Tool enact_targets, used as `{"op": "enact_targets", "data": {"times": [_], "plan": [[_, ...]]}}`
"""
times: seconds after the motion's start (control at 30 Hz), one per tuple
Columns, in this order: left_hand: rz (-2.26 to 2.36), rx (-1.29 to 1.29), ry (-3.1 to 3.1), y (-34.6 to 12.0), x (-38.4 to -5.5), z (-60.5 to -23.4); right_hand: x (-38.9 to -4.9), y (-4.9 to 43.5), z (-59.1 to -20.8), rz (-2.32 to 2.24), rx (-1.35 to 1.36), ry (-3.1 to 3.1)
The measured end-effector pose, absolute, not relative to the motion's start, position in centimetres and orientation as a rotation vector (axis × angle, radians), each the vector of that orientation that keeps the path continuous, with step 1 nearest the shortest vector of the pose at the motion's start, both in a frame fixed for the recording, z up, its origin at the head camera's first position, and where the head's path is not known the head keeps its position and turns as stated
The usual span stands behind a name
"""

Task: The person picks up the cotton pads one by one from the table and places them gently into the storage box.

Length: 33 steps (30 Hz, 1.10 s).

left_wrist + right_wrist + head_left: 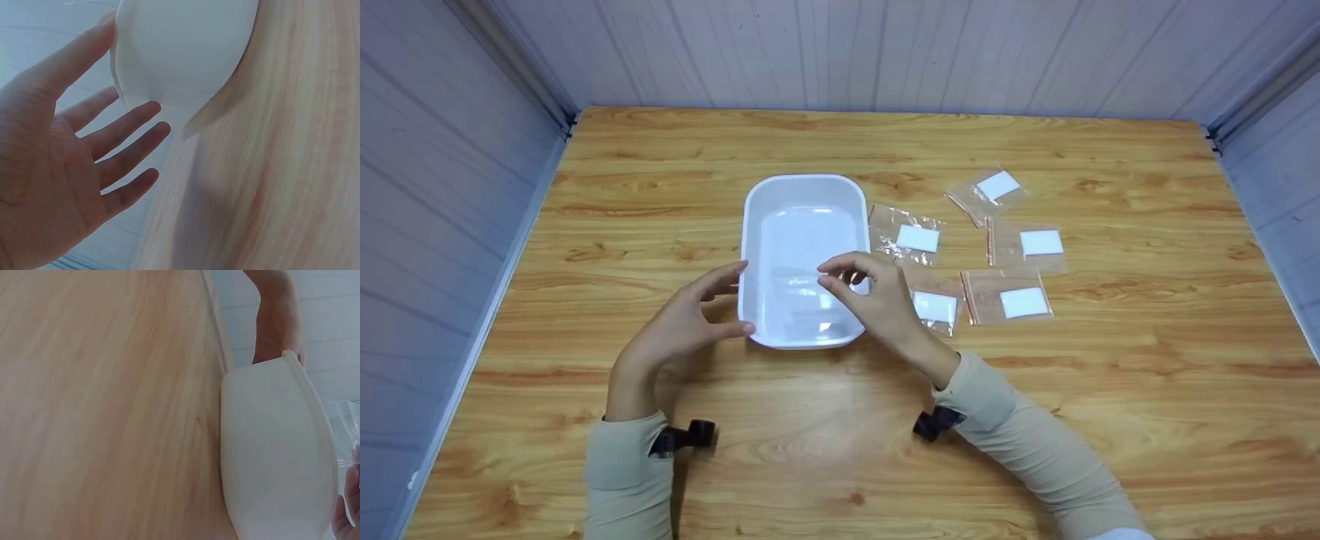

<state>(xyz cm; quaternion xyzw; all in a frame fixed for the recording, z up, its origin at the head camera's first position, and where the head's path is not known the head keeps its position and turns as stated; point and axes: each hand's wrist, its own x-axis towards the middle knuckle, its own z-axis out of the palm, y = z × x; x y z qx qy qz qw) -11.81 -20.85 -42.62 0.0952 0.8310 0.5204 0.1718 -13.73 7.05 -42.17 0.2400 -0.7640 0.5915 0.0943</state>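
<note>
A white plastic tub point(808, 193) stands on the wooden table. My left hand point(679, 322) is at its left side, thumb and fingertips against the rim; in the left wrist view the other fingers of that hand point(62, 163) spread loosely below the tub point(185, 50). My right hand point(877, 300) is above the tub's right part, thumb and forefinger pinching a clear plastic bag point(341, 424). The bag shows at the right edge of the right wrist view, beyond the tub's wall point(270, 450), and is only faint in the head view. Its contents cannot be made out.
Several clear zip bags with white cards inside lie right of the tub, among them one close beside it point(918, 239), one partly behind my right hand point(935, 307) and one farther right point(1024, 302). Pale panels point(840, 52) enclose the table's back and sides.
</note>
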Motion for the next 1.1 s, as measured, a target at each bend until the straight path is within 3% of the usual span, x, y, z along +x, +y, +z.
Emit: {"op": "enact_targets", "data": {"times": [1.1], "plan": [[1.458, 0.28, 2.366, -20.9, -11.8, -42.7, -15.0, 8.0, -42.3, 1.758, 0.666, -2.328]]}}
